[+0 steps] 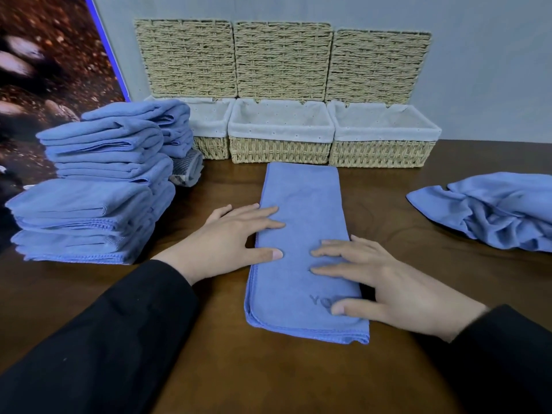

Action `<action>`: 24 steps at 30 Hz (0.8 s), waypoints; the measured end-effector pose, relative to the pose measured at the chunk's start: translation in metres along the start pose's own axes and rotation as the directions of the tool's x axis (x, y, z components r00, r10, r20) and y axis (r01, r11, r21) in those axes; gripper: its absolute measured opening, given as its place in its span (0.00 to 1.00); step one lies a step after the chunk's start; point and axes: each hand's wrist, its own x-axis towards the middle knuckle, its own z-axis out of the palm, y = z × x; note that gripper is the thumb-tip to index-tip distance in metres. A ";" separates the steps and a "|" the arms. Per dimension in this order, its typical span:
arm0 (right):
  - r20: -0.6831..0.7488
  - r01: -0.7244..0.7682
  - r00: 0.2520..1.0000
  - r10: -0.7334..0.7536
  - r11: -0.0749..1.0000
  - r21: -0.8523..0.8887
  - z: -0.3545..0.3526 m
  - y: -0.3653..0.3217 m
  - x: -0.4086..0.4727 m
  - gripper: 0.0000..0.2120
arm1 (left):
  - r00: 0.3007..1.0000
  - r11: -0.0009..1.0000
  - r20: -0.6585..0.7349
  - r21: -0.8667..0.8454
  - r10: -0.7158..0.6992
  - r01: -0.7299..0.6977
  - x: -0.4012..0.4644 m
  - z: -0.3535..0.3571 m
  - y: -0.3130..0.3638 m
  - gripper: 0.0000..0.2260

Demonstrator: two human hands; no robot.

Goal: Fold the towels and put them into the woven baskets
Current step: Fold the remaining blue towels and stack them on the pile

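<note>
- The left hand (pixel 236 234) lies flat, palm down, fingers straight and spread, pointing right, thumb nearest the body.
- The right hand (pixel 385 282) lies flat, palm down, fingers straight and slightly spread, pointing left.
- Both forearms reach in from the lower corners, in black sleeves (pixel 113 339) that end at the wrists.
- The fingertips of the two hands stay apart.

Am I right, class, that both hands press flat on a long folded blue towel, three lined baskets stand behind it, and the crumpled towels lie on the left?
Not quite. The head view shows the crumpled towels on the right; the left holds folded stacks. The rest stands.
</note>
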 end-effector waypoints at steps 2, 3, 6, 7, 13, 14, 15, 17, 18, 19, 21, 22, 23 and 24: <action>-0.004 -0.007 1.000 0.007 1.000 0.011 -0.001 -0.004 -0.012 0.24 | 1.000 1.000 -0.004 -0.003 -0.003 0.003 0.000 0.000 0.001 0.33; -0.035 0.000 0.999 0.000 1.000 0.020 -0.002 -0.006 -0.016 0.20 | 1.000 1.000 -0.021 -0.005 0.004 -0.004 -0.001 -0.001 0.003 0.33; -0.082 0.012 0.997 -0.011 1.000 0.011 -0.001 -0.007 -0.029 0.17 | 0.990 0.995 -0.121 -0.048 0.075 -0.081 -0.008 0.000 0.010 0.29; -0.058 0.013 0.998 -0.013 1.000 -0.003 0.001 -0.007 -0.032 0.20 | 0.986 0.991 -0.129 -0.079 0.101 -0.112 -0.012 0.000 0.012 0.26; 0.004 0.005 1.000 -0.005 0.999 -0.052 0.002 -0.010 -0.033 0.20 | 0.994 0.994 0.027 -0.003 0.108 -0.108 -0.040 0.003 0.021 0.31; -0.017 0.005 1.000 -0.006 0.997 -0.074 0.003 -0.010 -0.030 0.20 | 0.993 0.992 0.000 -0.035 0.118 -0.118 -0.044 0.003 0.023 0.31; -0.050 0.014 0.999 -0.019 0.994 -0.104 0.005 -0.010 -0.026 0.18 | 0.991 0.987 -0.027 -0.085 0.134 -0.135 -0.048 0.003 0.024 0.29; -0.143 0.012 0.989 -0.033 0.989 -0.148 0.010 -0.012 -0.019 0.15 | 0.984 0.970 -0.059 -0.169 0.169 -0.177 -0.055 0.002 0.027 0.25; -0.195 -0.023 0.981 -0.002 0.992 -0.123 0.011 -0.015 -0.015 0.16 | 0.981 0.962 -0.064 -0.193 0.184 -0.193 -0.059 0.002 0.028 0.24; -0.251 -0.077 0.966 0.060 0.995 -0.058 0.010 -0.017 -0.011 0.22 | 0.978 0.956 -0.058 -0.204 0.202 -0.210 -0.062 0.001 0.030 0.24; -0.323 -0.187 0.922 0.215 0.975 0.116 0.007 -0.025 -0.003 0.32 | 0.973 0.953 -0.027 -0.197 0.230 -0.230 -0.066 -0.001 0.034 0.32; -0.346 -0.218 0.899 0.268 0.960 0.177 0.005 -0.029 0.000 0.32 | 0.975 0.958 -0.012 -0.181 0.223 -0.221 -0.067 -0.003 0.038 0.35; -0.362 -0.230 0.882 0.301 0.946 0.227 0.005 -0.032 0.003 0.29 | 0.981 0.967 -0.008 -0.167 0.192 -0.191 -0.066 -0.002 0.041 0.35; -0.366 -0.239 0.870 0.330 0.932 0.271 0.005 -0.034 0.005 0.24 | 0.988 0.976 -0.028 -0.154 0.152 -0.154 -0.066 -0.003 0.044 0.32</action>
